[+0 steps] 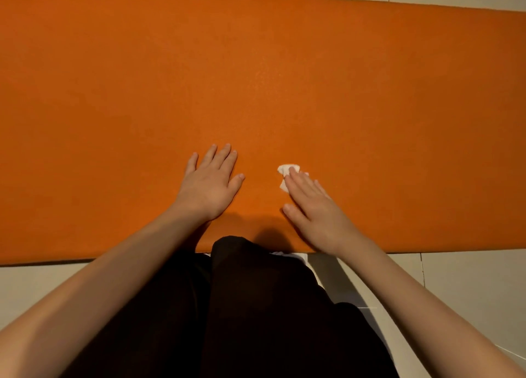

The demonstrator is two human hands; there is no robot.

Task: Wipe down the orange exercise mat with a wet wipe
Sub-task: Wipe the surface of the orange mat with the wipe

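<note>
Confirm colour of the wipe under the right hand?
White. The wet wipe shows clearly in the head view, against the orange exercise mat.

Head cam, wide-angle, aimed fwd/down, close over mat (284,78), single view

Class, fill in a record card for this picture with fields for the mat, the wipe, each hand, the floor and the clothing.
mat: orange exercise mat, lying flat on the floor
wipe: white wet wipe, crumpled, on the mat, partly covered
left hand: flat on the mat, fingers spread, holds nothing
right hand: straight fingers press the wipe onto the mat
floor: pale tiles
clothing: dark garment at the mat's near edge
</note>
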